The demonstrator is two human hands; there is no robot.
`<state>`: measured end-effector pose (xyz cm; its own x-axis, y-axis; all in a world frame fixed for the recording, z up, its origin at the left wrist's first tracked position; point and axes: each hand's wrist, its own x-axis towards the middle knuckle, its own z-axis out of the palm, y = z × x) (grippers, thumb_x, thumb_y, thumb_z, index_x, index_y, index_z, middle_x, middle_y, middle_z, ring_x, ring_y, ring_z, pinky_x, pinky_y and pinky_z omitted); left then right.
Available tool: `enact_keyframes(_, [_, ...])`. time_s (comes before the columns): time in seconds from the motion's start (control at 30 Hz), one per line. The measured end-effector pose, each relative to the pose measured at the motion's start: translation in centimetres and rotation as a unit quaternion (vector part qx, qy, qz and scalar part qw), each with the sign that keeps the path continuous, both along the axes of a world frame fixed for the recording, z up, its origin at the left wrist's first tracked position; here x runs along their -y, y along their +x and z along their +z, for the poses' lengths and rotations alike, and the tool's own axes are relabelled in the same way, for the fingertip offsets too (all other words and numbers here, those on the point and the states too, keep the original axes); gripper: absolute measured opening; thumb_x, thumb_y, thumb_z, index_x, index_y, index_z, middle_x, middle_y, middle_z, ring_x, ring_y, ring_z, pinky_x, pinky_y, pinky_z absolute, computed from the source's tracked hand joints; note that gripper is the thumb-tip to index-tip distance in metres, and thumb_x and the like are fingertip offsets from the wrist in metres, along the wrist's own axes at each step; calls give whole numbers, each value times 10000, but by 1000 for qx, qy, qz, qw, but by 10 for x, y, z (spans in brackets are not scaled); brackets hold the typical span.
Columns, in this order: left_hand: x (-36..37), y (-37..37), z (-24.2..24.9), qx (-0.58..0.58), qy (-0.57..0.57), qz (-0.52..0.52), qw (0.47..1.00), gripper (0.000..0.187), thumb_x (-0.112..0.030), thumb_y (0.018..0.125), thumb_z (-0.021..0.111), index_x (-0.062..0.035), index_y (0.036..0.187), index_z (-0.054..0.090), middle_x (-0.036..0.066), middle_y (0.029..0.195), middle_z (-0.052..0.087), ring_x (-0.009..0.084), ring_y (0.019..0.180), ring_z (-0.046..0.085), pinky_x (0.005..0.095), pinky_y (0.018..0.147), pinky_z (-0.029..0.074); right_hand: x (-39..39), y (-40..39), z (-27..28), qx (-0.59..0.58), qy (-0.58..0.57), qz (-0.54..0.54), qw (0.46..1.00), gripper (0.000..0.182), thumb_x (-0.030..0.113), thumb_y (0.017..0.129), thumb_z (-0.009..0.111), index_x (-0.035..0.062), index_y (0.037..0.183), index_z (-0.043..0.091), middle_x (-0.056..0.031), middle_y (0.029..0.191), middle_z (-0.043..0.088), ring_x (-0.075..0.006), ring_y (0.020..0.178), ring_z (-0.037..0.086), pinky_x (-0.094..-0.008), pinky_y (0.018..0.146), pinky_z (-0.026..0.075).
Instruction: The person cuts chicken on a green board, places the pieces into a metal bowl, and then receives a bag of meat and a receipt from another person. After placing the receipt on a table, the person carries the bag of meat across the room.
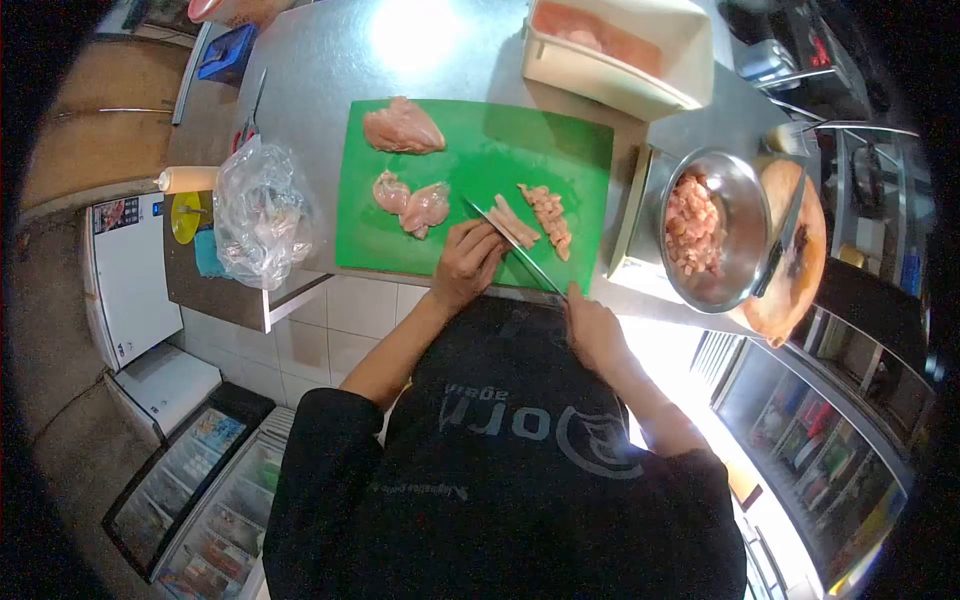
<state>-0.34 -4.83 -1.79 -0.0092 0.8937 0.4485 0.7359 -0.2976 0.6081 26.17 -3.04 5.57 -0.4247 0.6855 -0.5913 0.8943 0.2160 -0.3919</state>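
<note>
On the grey steel counter [330, 60] lies a green plastic cutting board [480, 160], and its near edge comes close to the counter's front edge, so there is little room toward the person. The biggest danger, I think, is the long steel knife [515, 245]: the right hand [592, 330] is closed around its handle, and the blade runs slanted just beside the left hand [466, 262], whose fingers press down a pale raw chicken strip [512, 222]. If the wet meat slides, the blade can meet the fingertips. It seems the fingers are curled back, but the view is too small to be sure.

To the right, a round steel bowl of diced chicken [712, 228] stands near the board's edge; a wide elbow move could push it. At the board's far and left parts rest whole raw chicken pieces [402, 128], well apart from the blade. A crumpled clear plastic bag [262, 212] sits left of the board, partly over the counter's corner, and may slip down.
</note>
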Motion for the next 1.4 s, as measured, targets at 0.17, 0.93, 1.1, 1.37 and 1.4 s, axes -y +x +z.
enact_keyframes(0.17, [3, -2, -6, -7, 0, -2, 1000, 228, -1, 851, 835, 3, 1064, 754, 109, 1147, 752, 329, 1127, 682, 443, 986, 549, -7, -16, -17, -71, 12, -15, 997, 251, 269, 1153, 511, 37, 1244, 476, -341, 826, 696, -590, 818, 685, -683, 730, 511])
enact_keyframes(0.93, [7, -6, -2, 13, 9, 9, 1000, 216, 7, 855, 828, -12, 1047, 732, 117, 1117, 737, 352, 1058, 679, 457, 922, 555, 1, 4, 35, -1, -10, -5, 1000, 221, 246, 1138, 531, 54, 1240, 490, -317, 815, 695, -557, 798, 694, -678, 712, 511])
enact_keyframes(1.1, [8, -7, -4, 26, -8, 7, 1000, 226, 11, 856, 826, -15, 1063, 740, 119, 1124, 740, 355, 1060, 679, 457, 918, 563, 0, -4, -20, -56, 6, -1, 998, 267, 263, 1138, 535, 48, 1289, 486, -335, 808, 691, -578, 781, 684, -681, 722, 516])
enact_keyframes(1.37, [14, -9, -3, 36, 7, 5, 999, 245, 33, 854, 810, -4, 1088, 750, 136, 1134, 746, 364, 1060, 691, 448, 911, 578, 4, 44, 13, -35, -15, -2, 999, 249, 285, 1136, 544, 107, 1311, 533, -314, 804, 707, -546, 797, 718, -645, 688, 554])
enact_keyframes(1.4, [16, -10, -2, 42, 5, 18, 999, 246, 38, 852, 808, -1, 1087, 749, 138, 1127, 746, 366, 1051, 695, 447, 901, 582, 3, 42, 21, -42, -6, -5, 999, 244, 289, 1135, 547, 117, 1309, 541, -303, 796, 708, -534, 787, 721, -640, 686, 556])
